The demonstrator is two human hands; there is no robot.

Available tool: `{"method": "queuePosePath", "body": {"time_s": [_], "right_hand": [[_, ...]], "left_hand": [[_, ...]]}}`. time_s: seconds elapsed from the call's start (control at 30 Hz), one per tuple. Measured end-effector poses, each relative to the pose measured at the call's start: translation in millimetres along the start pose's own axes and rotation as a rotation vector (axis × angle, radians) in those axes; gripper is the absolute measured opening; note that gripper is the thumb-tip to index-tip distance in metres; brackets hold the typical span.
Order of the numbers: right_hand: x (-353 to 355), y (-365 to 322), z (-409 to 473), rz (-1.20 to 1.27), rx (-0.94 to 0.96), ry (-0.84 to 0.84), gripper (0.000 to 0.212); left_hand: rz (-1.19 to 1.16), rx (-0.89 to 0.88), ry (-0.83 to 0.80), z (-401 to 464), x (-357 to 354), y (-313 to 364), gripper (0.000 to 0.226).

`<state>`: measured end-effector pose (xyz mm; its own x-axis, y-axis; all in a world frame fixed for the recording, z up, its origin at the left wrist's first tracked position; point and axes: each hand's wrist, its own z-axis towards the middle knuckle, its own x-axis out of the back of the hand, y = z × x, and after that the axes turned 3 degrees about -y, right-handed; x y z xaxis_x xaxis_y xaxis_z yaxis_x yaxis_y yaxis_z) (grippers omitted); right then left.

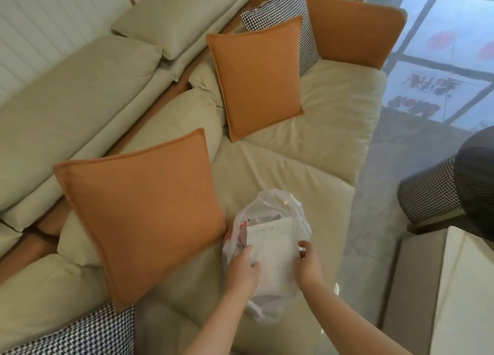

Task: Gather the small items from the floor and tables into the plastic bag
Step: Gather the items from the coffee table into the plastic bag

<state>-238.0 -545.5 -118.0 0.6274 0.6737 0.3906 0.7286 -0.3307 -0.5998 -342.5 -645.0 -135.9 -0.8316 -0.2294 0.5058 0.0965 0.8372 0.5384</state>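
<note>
- Left hand (242, 267) curled over the near left side of a thin, translucent white plastic bag (278, 298), fingers bunching the film.
- Right hand (307, 263) pinching the bag's right edge between thumb and fingertips, close to the corner of a white paper sheet (270, 237).
- Bag lying on the seat of a beige cushioned sofa (315, 130), near the seat's front edge and touching the lower corner of a large orange square cushion (141, 215).
- Long axis of the bag running away from the body, rumpled open mouth at the far end, closed bottom hanging toward the forearms.
- Inside: the paper sheet standing up flat with its top edge toward the mouth, plus small crumpled packets (242, 234) with red and pink print at the left; other contents too blurred to name.
- Faint grey line of writing along the sheet's top edge, not legible.
- Farther along the seat, a second orange square cushion (256, 79) leaning on a black-and-white houndstooth cushion (283, 9) at the orange armrest.
- To the right, a glossy grey floor (395, 146) reflecting red characters, unreadable.
- White block-shaped table (465, 287) at the right edge.
</note>
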Motion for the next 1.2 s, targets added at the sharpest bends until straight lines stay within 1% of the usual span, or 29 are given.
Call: {"method": "queuePosePath", "body": {"time_s": [0.07, 0.13, 0.2, 0.33, 0.43, 0.53, 0.63, 0.7, 0.87, 1.03, 1.2], "right_hand": [[-9.7, -4.8, 9.7, -0.045, 0.013, -0.039, 0.046], [-15.5, -4.2, 16.0, -0.093, 0.0, -0.125, 0.054], [-15.2, 0.7, 16.3, -0.139, -0.058, -0.183, 0.05], [1.4, 18.6, 13.1, -0.156, -0.141, -0.225, 0.041], [23.9, 29.7, 8.6, -0.197, -0.127, -0.236, 0.036], [57.2, 39.5, -2.3, -0.321, -0.08, -0.263, 0.037], [93.2, 60.2, -8.4, -0.429, -0.051, -0.221, 0.039], [118.2, 76.5, -14.4, -0.465, -0.037, -0.181, 0.04], [182.4, 122.9, -33.3, -0.452, -0.03, -0.093, 0.041], [246.6, 179.3, -55.9, -0.436, -0.046, 0.036, 0.043], [309.5, 245.4, -85.4, -0.382, -0.129, 0.16, 0.035]], "left_hand": [[0.042, -0.012, 0.002, 9.7, -1.8, -0.4, 0.05], [0.059, -0.005, -0.009, 15.8, -5.0, 0.2, 0.047], [0.055, 0.012, -0.018, 17.7, -9.0, 0.2, 0.044], [0.086, 0.017, -0.063, 10.6, -18.4, 3.0, 0.041], [0.129, 0.003, -0.11, 2.1, -25.8, 14.3, 0.039], [0.225, -0.027, -0.168, -8.3, -38.7, 33.2, 0.037], [0.294, -0.08, -0.244, -24.5, -58.7, 60.1, 0.034], [0.364, -0.13, -0.31, -36.0, -78.7, 78.4, 0.037], [0.499, -0.215, -0.408, -68.9, -139.0, 121.1, 0.039], [0.678, -0.308, -0.506, -103.3, -210.2, 156.0, 0.041], [0.868, -0.441, -0.61, -138.0, -291.5, 193.0, 0.04]]}}
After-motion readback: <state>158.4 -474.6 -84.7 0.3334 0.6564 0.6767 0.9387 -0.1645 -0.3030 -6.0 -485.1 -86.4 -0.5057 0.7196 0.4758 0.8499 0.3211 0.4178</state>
